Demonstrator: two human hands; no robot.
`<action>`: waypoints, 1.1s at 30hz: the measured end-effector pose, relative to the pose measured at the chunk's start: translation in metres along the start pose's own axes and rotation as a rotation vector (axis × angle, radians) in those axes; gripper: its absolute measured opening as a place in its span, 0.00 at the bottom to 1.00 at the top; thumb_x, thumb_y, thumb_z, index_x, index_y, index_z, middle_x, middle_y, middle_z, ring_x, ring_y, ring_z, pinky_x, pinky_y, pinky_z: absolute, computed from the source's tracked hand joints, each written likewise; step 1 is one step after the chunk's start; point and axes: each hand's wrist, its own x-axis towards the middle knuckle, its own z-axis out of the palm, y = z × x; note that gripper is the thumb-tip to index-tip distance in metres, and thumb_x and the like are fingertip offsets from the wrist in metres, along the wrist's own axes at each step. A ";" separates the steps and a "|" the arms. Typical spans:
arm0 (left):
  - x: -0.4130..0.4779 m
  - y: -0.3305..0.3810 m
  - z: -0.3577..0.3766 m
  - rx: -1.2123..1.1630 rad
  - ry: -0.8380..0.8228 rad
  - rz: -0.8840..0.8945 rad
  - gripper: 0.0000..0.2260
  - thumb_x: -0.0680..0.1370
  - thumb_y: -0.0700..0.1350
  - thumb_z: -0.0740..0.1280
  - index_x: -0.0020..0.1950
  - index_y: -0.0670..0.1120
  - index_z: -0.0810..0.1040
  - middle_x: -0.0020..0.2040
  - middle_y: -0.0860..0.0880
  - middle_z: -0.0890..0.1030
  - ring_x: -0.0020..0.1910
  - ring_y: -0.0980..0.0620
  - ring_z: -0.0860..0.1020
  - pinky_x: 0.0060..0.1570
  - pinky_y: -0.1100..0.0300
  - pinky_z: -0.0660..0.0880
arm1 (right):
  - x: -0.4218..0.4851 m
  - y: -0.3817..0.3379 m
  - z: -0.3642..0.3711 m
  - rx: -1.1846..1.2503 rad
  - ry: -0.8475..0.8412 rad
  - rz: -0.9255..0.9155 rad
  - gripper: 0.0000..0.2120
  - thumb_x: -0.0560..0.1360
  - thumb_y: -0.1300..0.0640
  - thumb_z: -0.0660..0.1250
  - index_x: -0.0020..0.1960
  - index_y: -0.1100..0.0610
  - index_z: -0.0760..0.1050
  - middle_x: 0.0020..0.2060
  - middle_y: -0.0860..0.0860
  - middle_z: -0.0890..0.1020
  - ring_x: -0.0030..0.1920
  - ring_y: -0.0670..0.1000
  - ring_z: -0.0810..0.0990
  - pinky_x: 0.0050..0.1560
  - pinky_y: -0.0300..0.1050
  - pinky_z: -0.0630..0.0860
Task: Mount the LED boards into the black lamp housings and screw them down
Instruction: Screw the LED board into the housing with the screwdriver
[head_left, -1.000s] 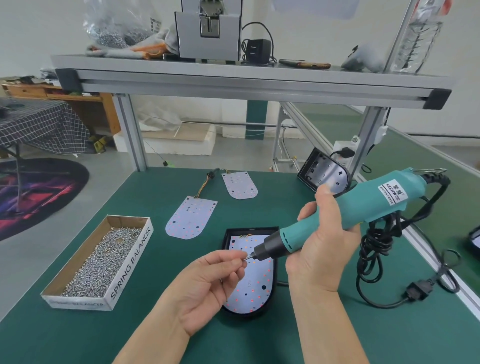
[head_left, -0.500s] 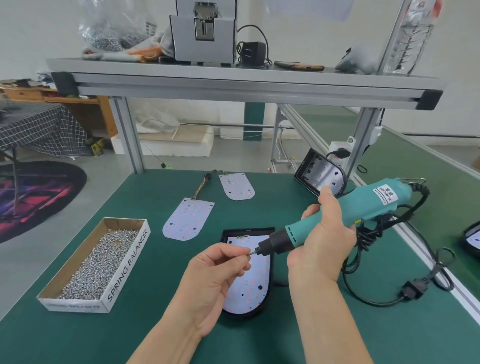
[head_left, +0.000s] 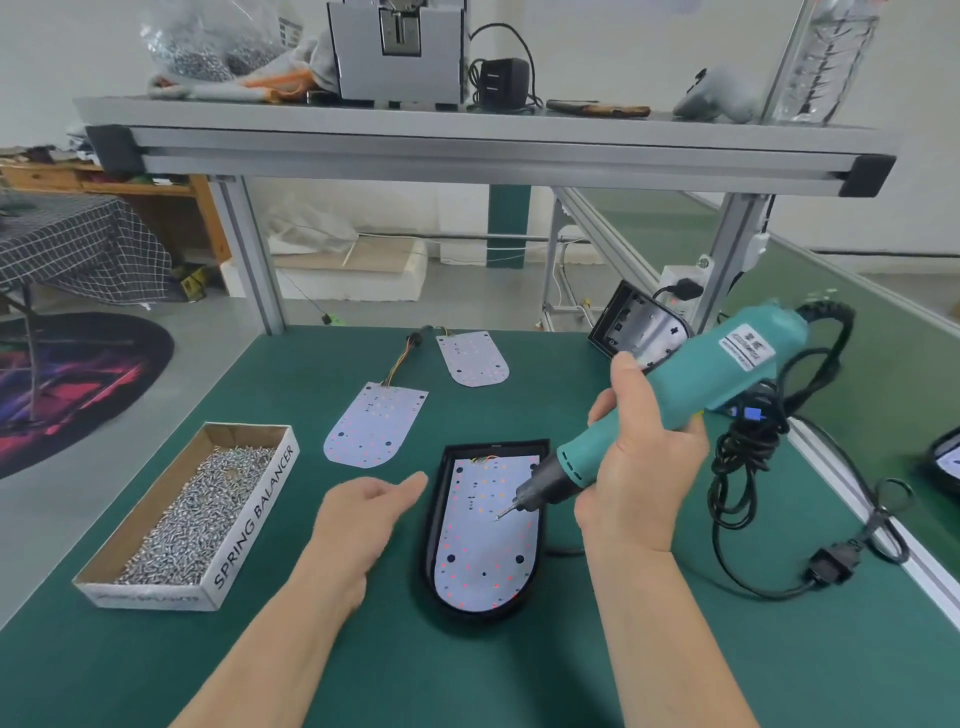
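Note:
A black lamp housing (head_left: 434, 525) lies on the green table with a white LED board (head_left: 480, 556) seated inside it. My right hand (head_left: 636, 467) grips a teal electric screwdriver (head_left: 691, 384), tilted down to the left. Its bit carries a screw (head_left: 501, 514) that points at the middle of the board. My left hand (head_left: 363, 514) hovers flat just left of the housing, fingers apart, holding nothing. Two loose LED boards (head_left: 374, 423) (head_left: 472, 358) lie farther back.
A cardboard box of screws (head_left: 192, 514) sits at the left. An empty black housing (head_left: 636, 327) leans at the back right. The screwdriver's black cable and plug (head_left: 831, 566) coil at the right. Another housing (head_left: 948, 457) shows at the right edge. A metal shelf (head_left: 467, 145) spans overhead.
My left hand let go of the screw at the bit and moved left, opening flat. The screwdriver tipped down and its bit came over the board.

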 end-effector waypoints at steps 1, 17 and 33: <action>0.005 -0.001 0.002 0.174 0.014 0.025 0.20 0.70 0.60 0.75 0.38 0.46 0.73 0.34 0.49 0.67 0.33 0.49 0.64 0.35 0.60 0.60 | -0.002 0.003 0.001 -0.059 -0.053 -0.018 0.12 0.74 0.60 0.74 0.37 0.52 0.73 0.26 0.48 0.72 0.28 0.47 0.70 0.32 0.40 0.68; 0.018 -0.002 0.039 0.228 -0.234 0.070 0.23 0.64 0.51 0.78 0.48 0.38 0.76 0.43 0.45 0.75 0.39 0.50 0.71 0.41 0.57 0.66 | -0.018 0.036 -0.014 -0.390 -0.227 -0.127 0.14 0.71 0.55 0.74 0.38 0.63 0.73 0.28 0.49 0.73 0.30 0.50 0.70 0.33 0.41 0.72; 0.013 -0.002 0.051 0.110 -0.256 0.011 0.19 0.71 0.44 0.76 0.56 0.32 0.79 0.54 0.37 0.83 0.46 0.45 0.82 0.48 0.52 0.76 | -0.021 0.043 -0.015 -0.412 -0.305 -0.148 0.15 0.71 0.56 0.74 0.38 0.65 0.71 0.28 0.46 0.73 0.30 0.49 0.70 0.34 0.43 0.71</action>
